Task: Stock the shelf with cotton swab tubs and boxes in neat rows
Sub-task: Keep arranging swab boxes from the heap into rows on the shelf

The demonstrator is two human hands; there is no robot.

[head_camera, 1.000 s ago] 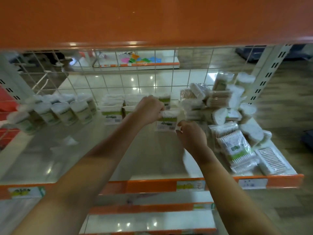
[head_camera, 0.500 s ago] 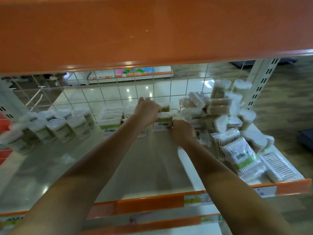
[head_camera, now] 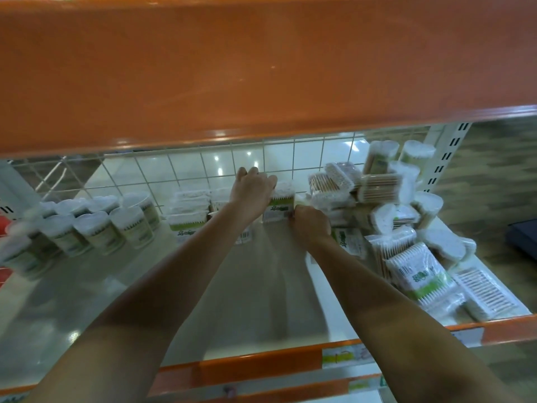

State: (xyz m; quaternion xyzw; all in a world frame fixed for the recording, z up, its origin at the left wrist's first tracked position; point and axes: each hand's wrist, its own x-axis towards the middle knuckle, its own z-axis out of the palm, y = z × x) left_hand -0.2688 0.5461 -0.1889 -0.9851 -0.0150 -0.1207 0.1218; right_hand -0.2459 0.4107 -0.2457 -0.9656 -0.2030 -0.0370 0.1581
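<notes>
Both my hands are on a green-labelled cotton swab box [head_camera: 279,207] standing at the back of the white shelf [head_camera: 87,289], near the wire grid. My left hand [head_camera: 252,189] grips it over the top from the left. My right hand [head_camera: 311,225] holds its lower right side with curled fingers. Stacked boxes of the same kind [head_camera: 189,212] stand just to its left. Two rows of round swab tubs [head_camera: 100,225] fill the shelf's left part. A loose pile of swab packs and tubs [head_camera: 386,205] lies on the right.
A wide orange shelf board [head_camera: 261,68] hangs overhead and hides the upper view. The white wire grid [head_camera: 186,170] closes the back. The orange front rail [head_camera: 261,365] carries price labels. A perforated upright [head_camera: 444,158] stands at the right. Flat swab packs [head_camera: 418,277] lie near the front right corner.
Both hands have pushed the box farther back toward the grid, next to the stacked boxes. My head has dipped, so the upper shelf board covers more of the view.
</notes>
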